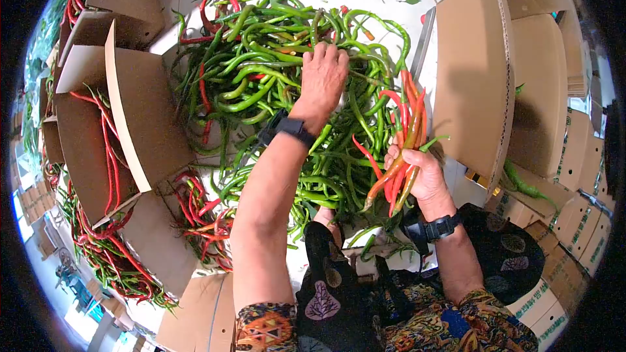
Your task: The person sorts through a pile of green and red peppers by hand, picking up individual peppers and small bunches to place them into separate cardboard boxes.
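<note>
A large heap of long green chili peppers [261, 91], with a few red ones mixed in, lies on the pale floor. My left hand [324, 78] reaches over the middle of the heap, its fingers bent down onto the green peppers; the fingertips and anything under them are hidden. Off the heap's right side, my right hand [420, 173] is closed around a bunch of red peppers [409, 120], some of them partly green or brownish. The bunch sticks out above and below the fingers. Both wrists wear dark bands.
Open cardboard boxes [153, 98] stand at the left, one holding red peppers [111, 150]. A smaller pile of red peppers [202, 221] lies left of my knees. Another open box [473, 78] is close on the right, with more cartons [580, 156] beyond it.
</note>
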Motion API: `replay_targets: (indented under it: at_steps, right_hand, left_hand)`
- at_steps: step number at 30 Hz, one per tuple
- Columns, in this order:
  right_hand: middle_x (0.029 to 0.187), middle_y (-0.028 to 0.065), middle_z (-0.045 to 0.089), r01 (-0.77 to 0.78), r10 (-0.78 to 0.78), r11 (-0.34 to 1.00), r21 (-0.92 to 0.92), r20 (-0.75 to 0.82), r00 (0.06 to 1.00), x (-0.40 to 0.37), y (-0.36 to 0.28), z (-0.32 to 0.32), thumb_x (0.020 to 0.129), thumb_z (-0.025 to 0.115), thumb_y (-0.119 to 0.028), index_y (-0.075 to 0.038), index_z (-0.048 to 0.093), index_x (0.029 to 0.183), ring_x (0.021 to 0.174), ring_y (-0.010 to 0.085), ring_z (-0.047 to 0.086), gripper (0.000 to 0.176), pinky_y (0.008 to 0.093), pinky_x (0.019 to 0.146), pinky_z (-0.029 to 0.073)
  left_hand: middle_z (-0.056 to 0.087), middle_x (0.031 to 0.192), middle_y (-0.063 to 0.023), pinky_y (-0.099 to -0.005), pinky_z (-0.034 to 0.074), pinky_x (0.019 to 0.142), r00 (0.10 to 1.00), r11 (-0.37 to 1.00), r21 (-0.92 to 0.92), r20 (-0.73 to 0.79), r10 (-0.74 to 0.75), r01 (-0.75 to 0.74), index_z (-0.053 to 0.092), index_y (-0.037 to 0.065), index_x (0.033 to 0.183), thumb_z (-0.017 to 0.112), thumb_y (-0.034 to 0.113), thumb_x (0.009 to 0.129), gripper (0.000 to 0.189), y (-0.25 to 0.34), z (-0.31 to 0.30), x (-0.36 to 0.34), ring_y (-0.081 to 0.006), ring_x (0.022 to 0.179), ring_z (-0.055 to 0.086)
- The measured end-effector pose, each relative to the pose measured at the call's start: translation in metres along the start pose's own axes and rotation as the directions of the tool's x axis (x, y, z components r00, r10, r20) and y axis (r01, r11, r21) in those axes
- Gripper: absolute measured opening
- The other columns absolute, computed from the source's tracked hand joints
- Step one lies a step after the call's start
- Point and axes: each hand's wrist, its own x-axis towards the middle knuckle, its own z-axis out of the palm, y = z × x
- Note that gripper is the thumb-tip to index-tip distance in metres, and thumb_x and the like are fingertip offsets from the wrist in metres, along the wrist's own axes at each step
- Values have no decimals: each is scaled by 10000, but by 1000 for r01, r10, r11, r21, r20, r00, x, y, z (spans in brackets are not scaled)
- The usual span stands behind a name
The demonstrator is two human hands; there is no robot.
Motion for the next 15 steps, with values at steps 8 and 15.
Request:
replay_targets:
  at_steps: [8,15]
  right_hand:
    - [917,73,574,6,-6,1000,-3,-23,1000,1,-2,-24,771,654,-114,-61,544,1128,856,224,582,377,360,810,504]
    - [857,76,629,70,-26,961,-266,164,986,-16,-23,11,732,718,-153,-45,555,1059,813,220,629,380,370,789,502]
  left_hand:
    - [536,902,-82,-422,384,834,980,990,-64,-162,117,-128,554,112,1003,633,110,722,292,-2,-2,-25,-284,940,530]
    - [593,714,-65,-250,408,553,816,714,-396,309,-488,577,581,54,980,611,174,887,154,12,-137,-75,-177,558,520]
